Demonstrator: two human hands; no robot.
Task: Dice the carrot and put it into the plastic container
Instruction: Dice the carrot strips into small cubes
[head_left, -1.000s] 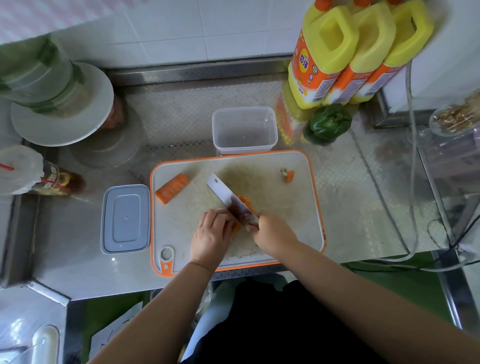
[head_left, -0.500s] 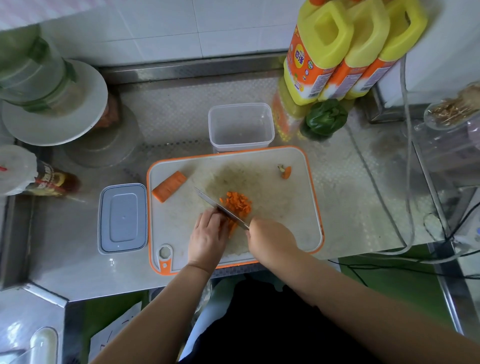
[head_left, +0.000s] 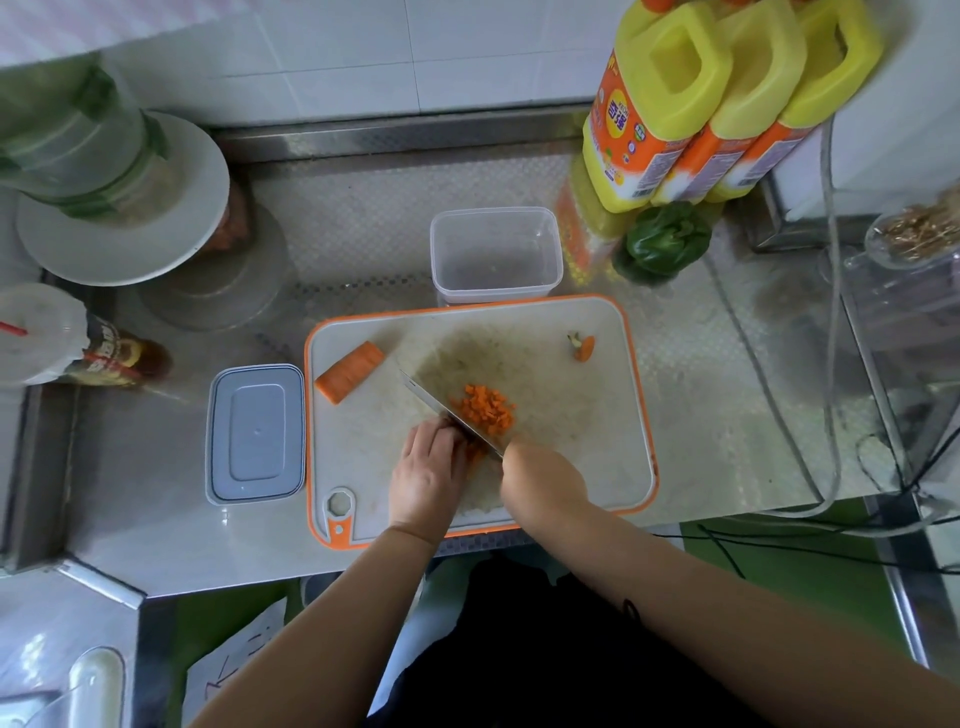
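Note:
A white cutting board (head_left: 597, 467) with an orange rim lies on the steel counter. A small heap of diced carrot (head_left: 485, 408) sits at its middle. My right hand (head_left: 540, 480) grips the handle of a cleaver (head_left: 447, 410), its blade edge down just left of the heap. My left hand (head_left: 428, 470) holds carrot strips (head_left: 474, 451) against the board under the blade; they are mostly hidden. An uncut carrot chunk (head_left: 350, 371) lies at the board's far left, a carrot end (head_left: 583, 347) at its far right. The clear plastic container (head_left: 496, 254) stands behind the board.
The container's grey lid (head_left: 256, 434) lies left of the board. Yellow bottles (head_left: 691, 98) and a green pepper (head_left: 662, 241) stand at the back right. A white plate with a wrapped jar (head_left: 122, 200) and a bottle (head_left: 111, 356) are on the left. Cables (head_left: 779, 415) trail on the right.
The cleaver's flat face was turned up a second ago; now its edge is down beside the heap. The diced carrot, hidden then behind the blade, is in plain sight.

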